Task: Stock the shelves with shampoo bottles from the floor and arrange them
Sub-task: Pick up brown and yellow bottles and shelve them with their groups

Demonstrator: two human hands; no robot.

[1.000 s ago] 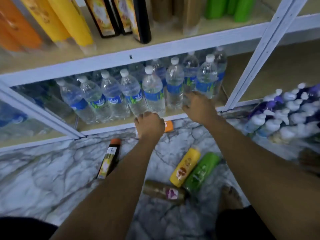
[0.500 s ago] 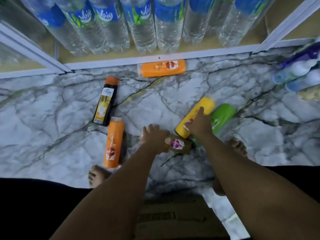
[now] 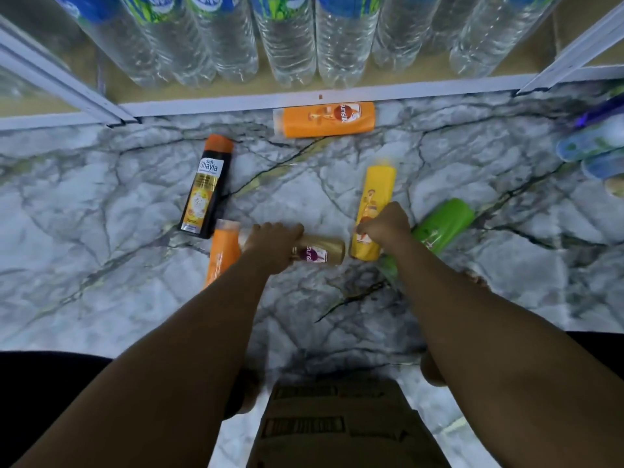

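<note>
Crouching over a marble floor (image 3: 101, 251), a person grasps two shampoo bottles: the left hand (image 3: 275, 239) curls round a gold bottle (image 3: 322, 253) lying crosswise, its long axis parallel to the white shelf rail (image 3: 236, 103), while the right hand (image 3: 385, 226) clenches round the lower body of a yellow bottle (image 3: 374, 197) whose cap end points toward that rail. Half a second earlier the yellow bottle lay slanted against the green bottle (image 3: 442, 226); it now runs nearly straight at the rail, apart from the green one. Beside the rail lies an orange bottle (image 3: 326, 119), parallel to it; farther out, a black bottle (image 3: 207, 187) points its orange cap railward. A second orange bottle (image 3: 221, 253) is partly hidden behind the left forearm. Water bottles (image 3: 287, 38) above the rail are cut off at the top, and the items at the right edge are blurred.
</note>
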